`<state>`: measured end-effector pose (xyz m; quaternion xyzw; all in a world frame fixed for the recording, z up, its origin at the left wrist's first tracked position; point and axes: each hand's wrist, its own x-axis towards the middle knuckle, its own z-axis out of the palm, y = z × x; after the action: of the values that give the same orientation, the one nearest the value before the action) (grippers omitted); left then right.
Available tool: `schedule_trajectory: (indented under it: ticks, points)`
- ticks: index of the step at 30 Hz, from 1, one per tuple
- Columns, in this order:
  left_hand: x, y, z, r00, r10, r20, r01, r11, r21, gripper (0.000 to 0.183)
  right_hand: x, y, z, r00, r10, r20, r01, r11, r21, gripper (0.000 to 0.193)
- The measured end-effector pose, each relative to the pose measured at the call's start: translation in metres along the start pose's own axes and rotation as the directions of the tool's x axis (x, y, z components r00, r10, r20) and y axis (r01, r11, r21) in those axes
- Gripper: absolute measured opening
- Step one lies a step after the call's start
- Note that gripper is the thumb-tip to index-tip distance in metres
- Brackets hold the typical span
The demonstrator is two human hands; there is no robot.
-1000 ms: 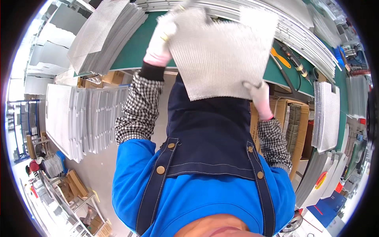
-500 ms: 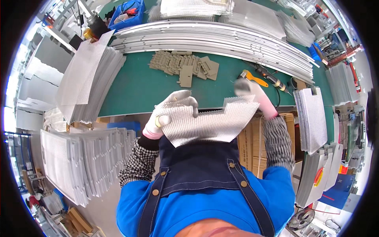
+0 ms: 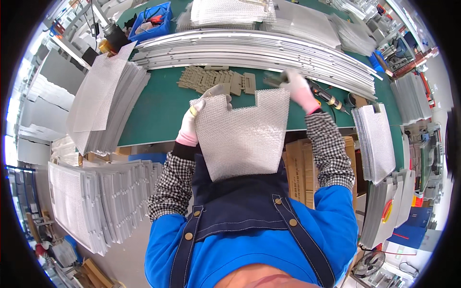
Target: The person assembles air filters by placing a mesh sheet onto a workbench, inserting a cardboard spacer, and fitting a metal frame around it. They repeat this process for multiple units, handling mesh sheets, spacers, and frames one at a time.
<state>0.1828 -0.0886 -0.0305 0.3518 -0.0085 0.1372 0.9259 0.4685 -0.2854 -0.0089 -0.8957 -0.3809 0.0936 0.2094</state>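
A silvery mesh sheet with a notch cut in its top edge hangs in front of my apron, its face toward me. My left hand, in a white glove with a pink cuff, is closed on the sheet's upper left corner. Just beyond the sheet's upper right corner, over the green table, is my gloved right hand, blurred by motion. A smeared greyish flat shape lies at its fingertips, too blurred to name. Beige plastic pieces lie in a pile beyond the sheet.
Long metal strips cross the table behind the pile. A power screwdriver lies right of my right hand, beside a partly covered orange handle. Mesh stacks stand left and right. A blue bin sits far left.
The mesh sheet has tipped up, showing more of its face, and moved slightly left and away from me. My right hand has left its edge and reached farther over the table.
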Motion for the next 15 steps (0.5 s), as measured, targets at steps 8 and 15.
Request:
schedule_trajectory:
  ticks: [8,15]
  points:
    - [0.010,-0.006,-0.008,1.000,0.005,-0.028,-0.006,0.999,-0.037,0.083,-0.025,-0.077,-0.080,0.978,-0.173,-0.114,0.202,0.918,0.341,0.047]
    - [0.001,0.002,0.005,1.000,0.020,-0.022,-0.019,0.999,0.027,0.087,-0.033,-0.131,-0.059,0.846,-0.213,0.489,0.077,0.956,0.284,0.041]
